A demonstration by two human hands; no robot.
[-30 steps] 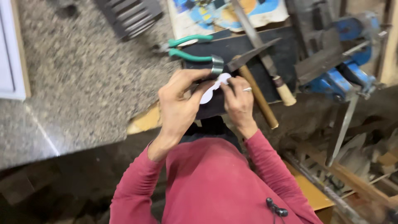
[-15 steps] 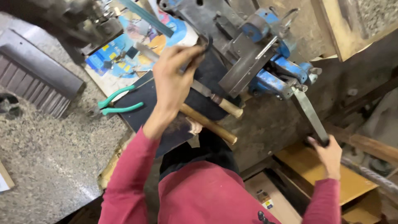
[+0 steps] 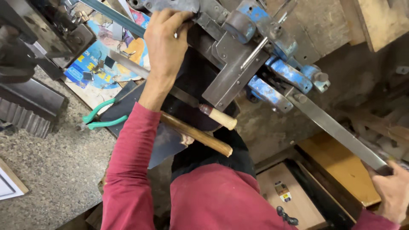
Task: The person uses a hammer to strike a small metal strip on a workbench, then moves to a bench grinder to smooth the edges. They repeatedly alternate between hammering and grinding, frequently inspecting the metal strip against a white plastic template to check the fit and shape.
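The left hand (image 3: 166, 32) has shifted up onto the blue press (image 3: 255, 47), gripping its top; the right hand (image 3: 394, 189) is gripping the lever (image 3: 336, 127), its long axis slanting down-right from the press.

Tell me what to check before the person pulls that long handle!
1. Right hand gripping the end of the long metal lever: ok.
2. Left hand on top of the blue press machine, fingers clear of moving parts: cannot tell.
3. Piece seated in the machine: cannot tell, the hand hides it.
4. Hammer with the wooden handle lying clear of the lever: ok.
5. Green pliers resting aside on the bench: ok.
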